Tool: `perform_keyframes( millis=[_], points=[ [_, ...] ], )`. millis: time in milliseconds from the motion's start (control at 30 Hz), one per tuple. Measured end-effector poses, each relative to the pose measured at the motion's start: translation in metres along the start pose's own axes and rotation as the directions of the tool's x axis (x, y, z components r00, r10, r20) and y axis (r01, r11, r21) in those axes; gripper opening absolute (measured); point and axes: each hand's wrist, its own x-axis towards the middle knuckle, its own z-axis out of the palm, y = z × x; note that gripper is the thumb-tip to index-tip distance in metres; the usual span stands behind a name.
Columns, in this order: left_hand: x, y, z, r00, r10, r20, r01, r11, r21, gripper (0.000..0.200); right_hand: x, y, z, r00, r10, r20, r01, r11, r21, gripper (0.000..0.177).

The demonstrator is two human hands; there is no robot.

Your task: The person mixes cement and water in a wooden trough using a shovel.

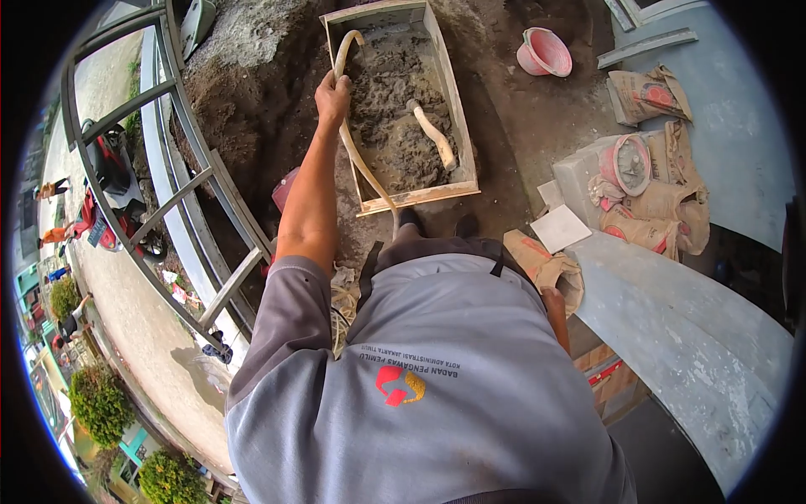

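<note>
My left hand [333, 97] is stretched forward and gripped around a beige hose [363, 168]. The hose curves over the left wall of a wooden mixing box [457, 101]. Wet grey mortar [390, 92] fills the box, and a pale tool handle [435, 134] lies in it, right of my left hand. My right hand [553, 300] hangs at my side, mostly hidden behind my grey shirt, next to a crumpled cement bag [546, 265]. Whether that hand holds anything is hidden. My dark shoes [437, 223] stand at the near edge of the box.
A pink bucket [546, 52] lies on the dirt at the far right. Cement bags [663, 210] are piled on the right near a white tile [561, 228]. A concrete slab [680, 328] runs along the right. A metal railing [193, 185] borders the left, with a street below.
</note>
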Motion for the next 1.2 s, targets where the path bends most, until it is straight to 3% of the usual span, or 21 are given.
perform_keyframes(
  millis=[133, 333, 367, 467, 700, 1200],
  points=[
    [0.023, 0.003, 0.005, 0.996, 0.081, 0.026, -0.080, 0.996, -0.026, 0.031, -0.014, -0.007, -0.002, 1.000, -0.009, 0.007, 0.010, 0.991, -0.130, 0.039],
    [0.014, 0.025, 0.023, 0.990, 0.105, 0.092, -0.099, 0.993, -0.064, 0.035, -0.009, -0.005, 0.006, 1.000, 0.012, -0.029, -0.013, 0.998, -0.058, 0.038],
    [0.006, 0.034, 0.023, 0.991, 0.039, 0.127, -0.029, 0.997, -0.076, 0.033, -0.008, -0.004, 0.008, 0.999, 0.006, -0.039, -0.007, 0.999, -0.038, 0.038],
    [0.000, 0.025, 0.030, 0.972, 0.065, 0.226, -0.050, 0.996, -0.072, 0.040, -0.006, -0.009, 0.014, 1.000, 0.003, -0.024, -0.003, 1.000, -0.031, 0.038],
    [-0.027, -0.006, 0.056, 0.940, -0.036, 0.341, 0.041, 0.999, -0.007, 0.033, -0.006, 0.006, 0.010, 0.997, -0.076, -0.003, 0.076, 0.995, -0.060, 0.037],
    [-0.065, 0.011, 0.075, 0.798, -0.230, 0.556, 0.182, 0.973, 0.141, 0.039, -0.007, 0.001, 0.013, 0.999, 0.036, -0.028, -0.037, 0.999, -0.026, 0.033]
  ],
)
